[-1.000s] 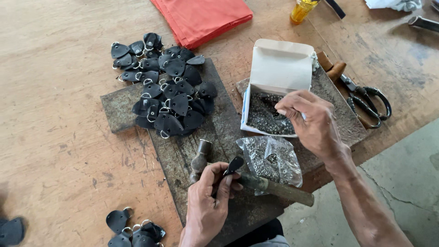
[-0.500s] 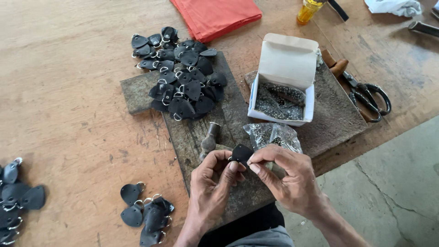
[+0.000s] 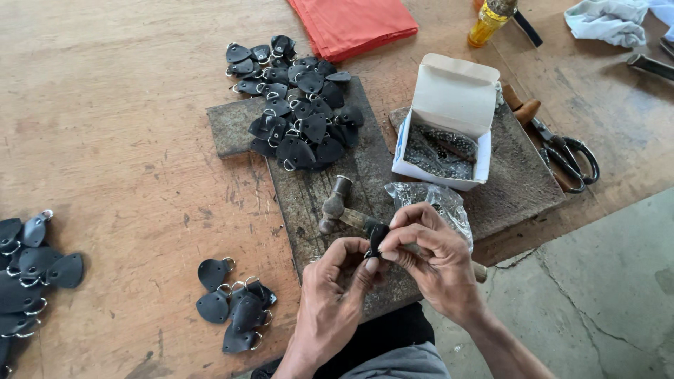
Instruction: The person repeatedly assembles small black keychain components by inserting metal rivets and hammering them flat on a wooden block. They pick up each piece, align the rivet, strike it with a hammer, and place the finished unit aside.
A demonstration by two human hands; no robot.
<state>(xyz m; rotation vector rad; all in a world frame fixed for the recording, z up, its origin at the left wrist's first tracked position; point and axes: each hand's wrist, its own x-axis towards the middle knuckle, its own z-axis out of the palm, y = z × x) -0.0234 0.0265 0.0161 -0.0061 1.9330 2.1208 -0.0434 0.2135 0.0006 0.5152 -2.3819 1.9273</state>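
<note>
Wooden surface [image 3: 105,105], lower centre of frame: left hand [image 3: 330,298] and right hand [image 3: 428,263] both pinched on small black leather tab [image 3: 377,235]. Best held firm above dark slab [image 3: 309,203], near hammer [image 3: 335,203].

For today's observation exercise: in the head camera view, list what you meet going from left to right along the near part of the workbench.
Large pile of black leather tabs at the left edge → small cluster of black leather tabs → left hand → small black piece pinched between both hands → right hand.
</note>
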